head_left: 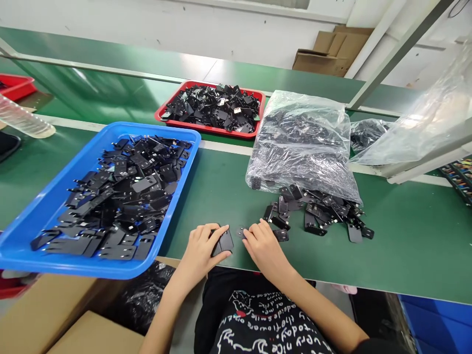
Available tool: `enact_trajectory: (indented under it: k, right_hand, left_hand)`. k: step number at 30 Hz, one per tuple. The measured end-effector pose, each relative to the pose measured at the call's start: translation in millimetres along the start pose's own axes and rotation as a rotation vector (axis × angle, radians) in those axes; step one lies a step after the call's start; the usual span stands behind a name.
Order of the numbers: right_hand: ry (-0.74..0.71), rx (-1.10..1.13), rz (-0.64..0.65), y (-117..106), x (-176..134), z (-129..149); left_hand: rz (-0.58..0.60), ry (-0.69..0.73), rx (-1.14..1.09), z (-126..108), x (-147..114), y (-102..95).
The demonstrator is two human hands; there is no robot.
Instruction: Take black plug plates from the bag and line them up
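My left hand (201,248) rests on the green table's near edge and grips a flat black plastic part (223,242). Right beside it, my right hand (262,246) lies palm down, its fingertips touching a small black part (241,232). A loose pile of the same black parts (317,214) is spread just beyond my right hand, spilling from a clear plastic bag (302,147) full of them. A blue tray (44,206) to the left of my left hand holds several black parts.
A red tray (212,129) of black parts sits farther back on the green belt. More plastic bags (416,130) lie at the right by a white frame. Cardboard boxes (55,314) stand below the table's near edge at left.
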State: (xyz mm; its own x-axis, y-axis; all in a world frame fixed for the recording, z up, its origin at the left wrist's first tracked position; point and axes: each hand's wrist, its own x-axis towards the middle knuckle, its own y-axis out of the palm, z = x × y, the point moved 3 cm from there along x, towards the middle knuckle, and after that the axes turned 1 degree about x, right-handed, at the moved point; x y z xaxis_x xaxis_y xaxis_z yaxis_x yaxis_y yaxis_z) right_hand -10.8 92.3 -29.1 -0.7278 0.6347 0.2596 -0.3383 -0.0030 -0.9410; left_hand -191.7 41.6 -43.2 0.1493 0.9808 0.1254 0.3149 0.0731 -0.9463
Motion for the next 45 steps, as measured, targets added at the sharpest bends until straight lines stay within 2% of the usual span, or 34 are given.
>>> enact_trajectory:
  k: [3,6,9,12,16,22,28,31,37,40,45]
  right_hand:
    - [0.048,0.057,-0.041,-0.7,-3.5,12.7]
    - [0.040,0.099,-0.077,-15.7,-15.3,11.2]
    - [0.044,0.092,-0.085,-36.1,-33.2,-11.9]
    - [0.064,0.082,-0.081,-45.3,-49.4,-41.8]
    - [0.123,0.161,-0.124,-38.9,-60.7,-58.9]
    - [0.315,0.308,-0.186,-27.4,-55.9,-54.0]
    - [0.431,0.195,-0.266,-24.3,-65.1,-67.6]
    - [0.372,0.171,-0.274,-30.3,-78.3,-75.1]
    - [0.090,0.211,-0.139,-39.7,-97.6,-75.8]
    - [0.111,0.175,-0.123,-34.6,-94.5,-65.5]
    - [0.197,0.129,-0.117,-20.8,-72.5,-28.1]
  left_hand:
    - [0.015,0.022,-0.014,-7.4,0.7,0.0]
    - [-0.013,0.021,0.012,-14.4,3.4,-1.0]
    - [-0.084,0.037,0.098,-23.9,8.6,-1.5]
    - [-0.150,0.058,0.187,-35.9,16.5,-0.3]
    - [-0.171,0.108,0.239,-47.3,28.2,1.4]
    - [-0.146,0.162,0.257,-58.9,43.8,6.2]
    - [-0.153,0.248,0.206,-65.2,52.2,9.6]
    - [-0.156,0.271,0.160,-64.1,52.9,8.9]
    - [-0.152,0.268,0.144,-63.5,52.0,9.4]
    - [-0.156,0.279,0.140,-64.1,51.9,9.8]
    - [-0.147,0.294,0.144,-64.2,52.8,11.4]
